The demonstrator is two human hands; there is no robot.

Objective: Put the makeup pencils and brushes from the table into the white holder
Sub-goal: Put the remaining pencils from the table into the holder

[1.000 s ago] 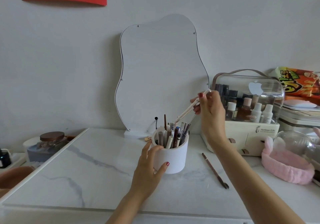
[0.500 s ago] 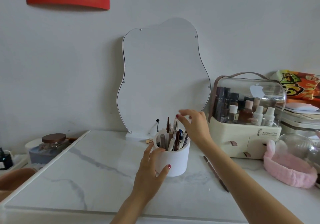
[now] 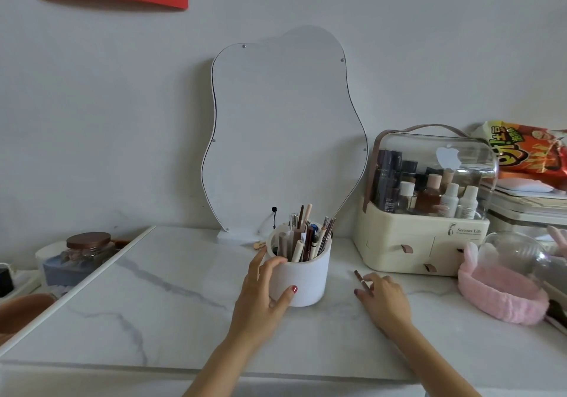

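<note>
The white holder (image 3: 306, 283) stands upright on the marble table (image 3: 171, 304), in front of the mirror. Several makeup pencils and brushes (image 3: 302, 237) stick out of its top. My left hand (image 3: 260, 301) is wrapped around the holder's left side, thumb in front. To the right of the holder, a brown pencil (image 3: 358, 275) lies on the table. My right hand (image 3: 386, 301) is down on it, with thumb and forefinger closed on its shaft. Only the pencil's far end shows; the rest is under the hand.
A wavy mirror (image 3: 285, 139) leans on the wall behind the holder, with a small clip (image 3: 259, 245) at its foot. A cream cosmetics case (image 3: 423, 212), a pink headband (image 3: 497, 292) and a glass dome (image 3: 512, 252) crowd the right. A lidded jar (image 3: 89, 243) sits off the table's left edge.
My right hand let go of a light pencil in the holder, then dropped right and down onto the brown pencil on the table. My left hand stayed on the holder.
</note>
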